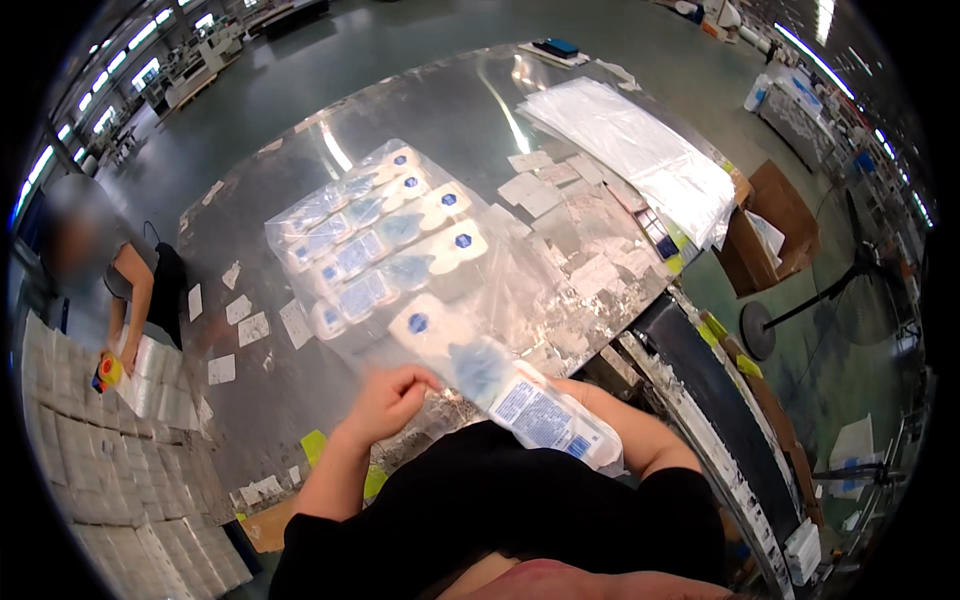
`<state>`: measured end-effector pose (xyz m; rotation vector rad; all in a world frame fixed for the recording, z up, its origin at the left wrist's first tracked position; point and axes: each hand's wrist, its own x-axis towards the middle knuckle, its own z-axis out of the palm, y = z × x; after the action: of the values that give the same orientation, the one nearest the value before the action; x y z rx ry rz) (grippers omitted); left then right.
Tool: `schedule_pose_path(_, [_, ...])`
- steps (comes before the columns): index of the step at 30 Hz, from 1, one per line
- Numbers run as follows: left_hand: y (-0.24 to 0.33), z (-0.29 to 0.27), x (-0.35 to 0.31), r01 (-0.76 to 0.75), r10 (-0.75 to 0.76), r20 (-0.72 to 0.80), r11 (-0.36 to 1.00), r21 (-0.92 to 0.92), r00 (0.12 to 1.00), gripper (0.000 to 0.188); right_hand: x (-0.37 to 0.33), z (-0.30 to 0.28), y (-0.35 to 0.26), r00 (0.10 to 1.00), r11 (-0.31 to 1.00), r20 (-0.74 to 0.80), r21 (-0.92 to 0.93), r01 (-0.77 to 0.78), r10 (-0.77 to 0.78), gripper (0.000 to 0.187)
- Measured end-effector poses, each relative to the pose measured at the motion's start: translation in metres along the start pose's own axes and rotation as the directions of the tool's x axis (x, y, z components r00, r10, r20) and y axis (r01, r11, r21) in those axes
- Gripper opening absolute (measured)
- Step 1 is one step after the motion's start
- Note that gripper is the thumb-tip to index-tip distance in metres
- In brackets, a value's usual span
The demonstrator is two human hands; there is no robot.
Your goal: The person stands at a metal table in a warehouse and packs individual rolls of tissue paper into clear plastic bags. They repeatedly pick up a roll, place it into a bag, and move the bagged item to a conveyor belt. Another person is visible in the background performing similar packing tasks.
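Clear-wrapped pack (540,412) tilted over the worktop's near edge, label up.
Worktop's (245,185) pretty crowded: see-through bag (480,290) holding four similar packs (370,285) around the middle, white plastic sheets (640,150) along the right edge. Held pack's lower end sticks out past the near edge, probably propped by the right forearm (630,425); right hand's hidden behind, can't tell its grip. Left hand's (392,402) fingers bunch at the pack's left side, maybe steadying it, can't tell if they're pinching film. Loose cards (542,200) eat up space too.
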<state>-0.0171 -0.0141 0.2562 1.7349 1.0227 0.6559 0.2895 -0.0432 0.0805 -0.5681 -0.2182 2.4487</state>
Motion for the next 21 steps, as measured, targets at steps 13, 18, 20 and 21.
schedule_pose_path(13, [-0.021, 0.001, -0.027, 0.007, -0.017, -0.021, 0.909, -0.417, 1.000, 0.012, 0.087, 0.037, -0.011, 0.961, 0.966, -0.135, 0.066, 0.251, -0.241, 0.040])
schedule_pose_path(18, [-0.016, -0.004, -0.027, 0.144, -0.098, 0.147, 0.927, -0.345, 0.984, 0.015, 0.130, 0.072, 0.001, 0.953, 0.924, -0.256, -0.379, 0.055, -0.162, 0.059])
schedule_pose_path(20, [-0.034, 0.002, -0.027, 0.183, -0.144, 0.195, 0.963, -0.198, 0.970, 0.014, 0.144, 0.058, -0.001, 0.966, 0.866, -0.202, -0.499, 0.039, -0.160, 0.063])
schedule_pose_path(21, [-0.046, 0.008, -0.026, 0.199, -0.170, 0.217, 0.973, -0.120, 0.961, 0.014, 0.149, 0.043, -0.003, 0.948, 0.848, -0.222, -0.524, 0.079, -0.226, 0.064])
